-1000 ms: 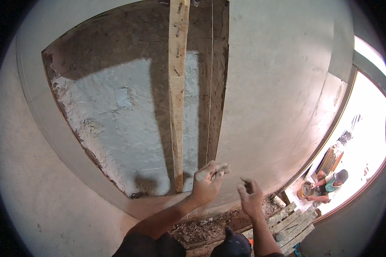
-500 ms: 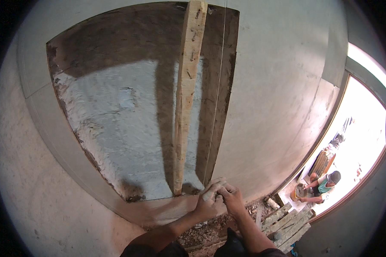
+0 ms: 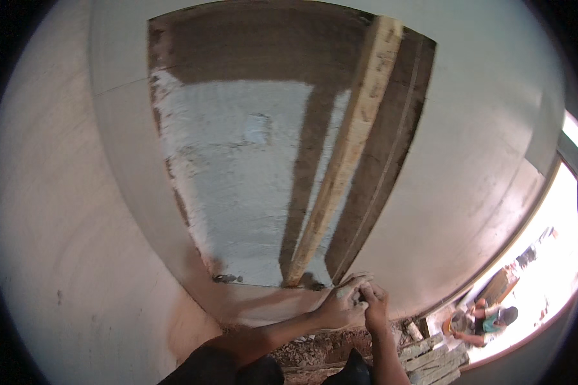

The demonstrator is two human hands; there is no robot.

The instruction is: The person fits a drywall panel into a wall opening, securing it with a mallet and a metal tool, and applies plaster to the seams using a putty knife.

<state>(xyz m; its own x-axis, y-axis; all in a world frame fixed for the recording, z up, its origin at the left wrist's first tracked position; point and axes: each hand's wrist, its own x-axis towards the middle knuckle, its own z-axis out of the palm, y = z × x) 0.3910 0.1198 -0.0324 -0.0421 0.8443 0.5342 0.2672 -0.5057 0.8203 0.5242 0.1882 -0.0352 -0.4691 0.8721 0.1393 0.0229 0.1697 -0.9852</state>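
Below the lower right corner of a wall recess (image 3: 237,186), my two hands meet, fingers curled against each other. Both look coated with pale grey dust or mortar. My left hand (image 3: 341,308) is closed, and my right hand (image 3: 375,304) is closed against it. Whatever lies between them, if anything, is hidden. Just beyond the hands, a long wooden post (image 3: 350,147) with nails in its face stands in front of the recess, its foot near the bottom ledge. A thin string (image 3: 399,131) runs along the recess's right side.
Smooth grey wall (image 3: 475,147) surrounds the recess. Below me are rubble (image 3: 315,350) and several rough planks (image 3: 433,364). At the right, a bright doorway (image 3: 552,237) shows a crouching person (image 3: 494,321) with hands at a bucket (image 3: 457,322).
The view has turned, so the recess and post sit farther right and the post leans more. My hands stay clasped together, slightly farther right in the picture.
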